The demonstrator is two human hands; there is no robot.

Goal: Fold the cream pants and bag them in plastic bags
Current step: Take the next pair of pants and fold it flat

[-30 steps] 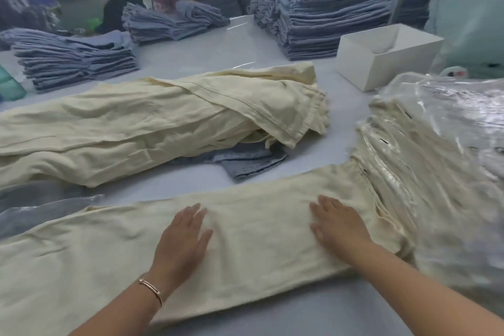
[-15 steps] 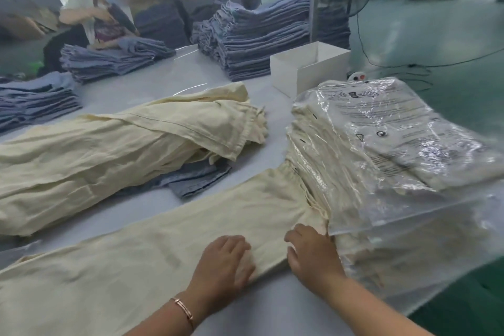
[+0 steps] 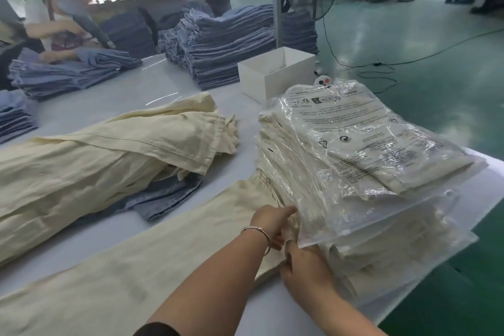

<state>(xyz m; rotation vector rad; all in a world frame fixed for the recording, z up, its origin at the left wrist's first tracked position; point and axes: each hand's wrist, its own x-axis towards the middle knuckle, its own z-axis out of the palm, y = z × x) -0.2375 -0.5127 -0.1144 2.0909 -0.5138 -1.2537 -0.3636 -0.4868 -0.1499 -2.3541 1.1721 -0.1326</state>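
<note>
Pants [image 3: 141, 262] in cream lie flat along the near edge of the white table [image 3: 114, 90], running from the near left toward the right, where their waist end meets a stack of bagged pants [image 3: 362, 161] in clear plastic. Behind them on the left lies a loose heap of cream pants [image 3: 103, 161] on top of some blue garments [image 3: 166, 196]. Farther off stand stacks of folded blue jeans [image 3: 226, 43] and an open white box [image 3: 275, 71]; a person [image 3: 62, 13] sits at the far left. At the waist end both hands work close together. The left hand [image 3: 272, 221], with a bracelet [image 3: 259, 232] on its wrist, has its fingers curled onto the cream cloth just beside the stack, though whether they pinch it cannot be told. The right hand [image 3: 305, 267] rests at the near corner of the waist with its fingers tucked under the edge of the lowest bags, so their grip cannot be told.
</note>
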